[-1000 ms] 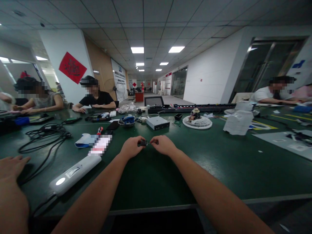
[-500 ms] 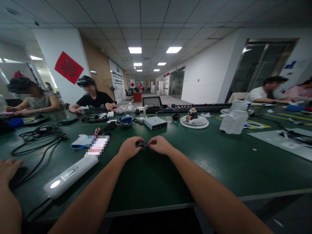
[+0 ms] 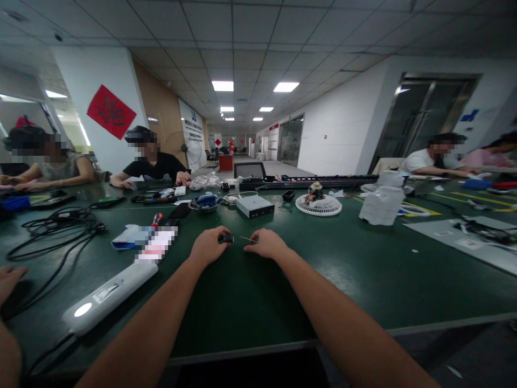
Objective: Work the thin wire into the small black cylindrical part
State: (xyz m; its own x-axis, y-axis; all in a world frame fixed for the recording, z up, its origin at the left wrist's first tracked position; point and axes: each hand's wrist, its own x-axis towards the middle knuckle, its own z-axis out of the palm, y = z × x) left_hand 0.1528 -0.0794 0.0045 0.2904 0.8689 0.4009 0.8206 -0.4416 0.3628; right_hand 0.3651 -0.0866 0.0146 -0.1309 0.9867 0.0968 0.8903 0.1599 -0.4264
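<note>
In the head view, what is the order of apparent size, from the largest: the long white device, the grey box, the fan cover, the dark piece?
1. Long white device, though nearness may enlarge it
2. Fan cover and grey box: too alike to rank
3. Dark piece in the left hand

I'm getting one left hand [image 3: 210, 245] and one right hand [image 3: 266, 243] up front, so two, plus one stray hand [image 3: 9, 280] from somebody else at the left edge, and between the main pair there's one small dark part [image 3: 228, 237] and one thin metal rod [image 3: 247, 238]. Table-wise I make it one grey box [image 3: 254, 207], one red handle [image 3: 157, 219] and one white grille with a motor [image 3: 318, 207]. Past that, four people [image 3: 155, 168] and six lit ceiling panels [image 3: 222, 86] straight ahead.
</note>
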